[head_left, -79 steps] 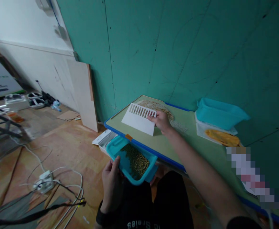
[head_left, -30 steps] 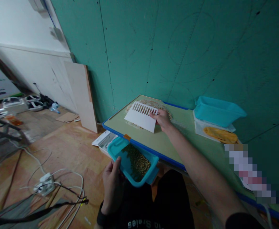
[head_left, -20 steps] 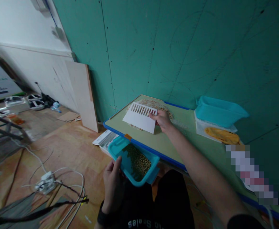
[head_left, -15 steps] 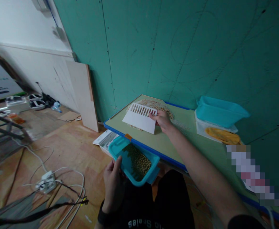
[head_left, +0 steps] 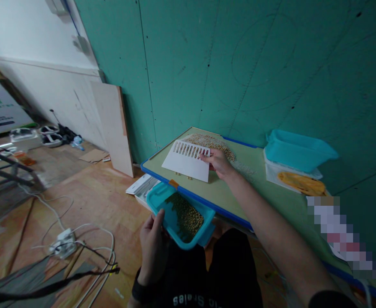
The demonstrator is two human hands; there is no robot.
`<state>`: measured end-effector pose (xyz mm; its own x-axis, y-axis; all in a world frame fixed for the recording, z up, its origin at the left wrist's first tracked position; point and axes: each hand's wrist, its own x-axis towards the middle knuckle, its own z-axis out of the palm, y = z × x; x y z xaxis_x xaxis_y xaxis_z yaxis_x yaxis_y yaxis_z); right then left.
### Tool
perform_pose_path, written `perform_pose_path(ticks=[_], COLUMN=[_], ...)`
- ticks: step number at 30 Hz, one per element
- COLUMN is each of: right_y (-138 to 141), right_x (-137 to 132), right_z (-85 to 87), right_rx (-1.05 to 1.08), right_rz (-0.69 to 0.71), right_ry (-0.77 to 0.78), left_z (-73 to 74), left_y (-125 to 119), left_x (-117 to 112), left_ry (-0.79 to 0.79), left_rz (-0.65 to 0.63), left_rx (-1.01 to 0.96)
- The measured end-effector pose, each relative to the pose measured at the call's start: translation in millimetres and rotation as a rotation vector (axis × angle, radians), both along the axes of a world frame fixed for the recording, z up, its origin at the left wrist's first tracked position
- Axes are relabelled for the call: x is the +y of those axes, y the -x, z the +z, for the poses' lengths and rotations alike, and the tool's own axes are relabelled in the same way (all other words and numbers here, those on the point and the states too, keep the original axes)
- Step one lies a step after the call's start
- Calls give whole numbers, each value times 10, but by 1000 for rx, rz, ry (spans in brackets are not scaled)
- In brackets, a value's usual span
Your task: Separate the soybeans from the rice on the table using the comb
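Observation:
My right hand [head_left: 218,162] grips the right side of a white slotted scraper [head_left: 186,166], its row of long slots toward the wall. The scraper is tilted over the pale green tabletop [head_left: 222,194], in front of a spread of soybeans and pale grains [head_left: 207,140]. A few beans lie at its near edge. My left hand [head_left: 154,235] is closed on the near left rim of a turquoise plastic bin [head_left: 181,247], held just below the blue table edge. Inside the bin are green beans [head_left: 178,205] and yellowish soybeans [head_left: 192,222].
Another turquoise bin [head_left: 299,149] stands on a white lid at the table's right, beside a yellow cloth-like item [head_left: 300,183]. A green wall [head_left: 255,72] backs the table. On the floor at left lie a power strip [head_left: 62,244] and loose cables.
The scraper has shifted slightly left and toward me, with a few beans now showing at its near edge. My left hand and the bin stay nearly still.

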<state>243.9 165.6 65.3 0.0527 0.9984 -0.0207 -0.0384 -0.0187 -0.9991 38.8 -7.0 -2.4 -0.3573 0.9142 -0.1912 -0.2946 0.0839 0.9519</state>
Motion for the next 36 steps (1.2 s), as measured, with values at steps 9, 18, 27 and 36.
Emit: perform_pose_path(ticks=[9, 18, 27, 36], right_y=[21, 62, 140, 8], right_x=[7, -127, -255, -44], right_z=[-49, 6, 75, 113], right_rx=[1, 11, -14, 162], right_rz=[78, 204, 395, -37], right_ry=[11, 49, 57, -88], left_z=[-37, 52, 279, 89], left_y=[24, 14, 11, 9], left_x=[25, 5, -60, -17], left_ry=[19, 15, -26, -31], left_rz=[14, 49, 26, 56], left_rx=[-16, 22, 88, 66])
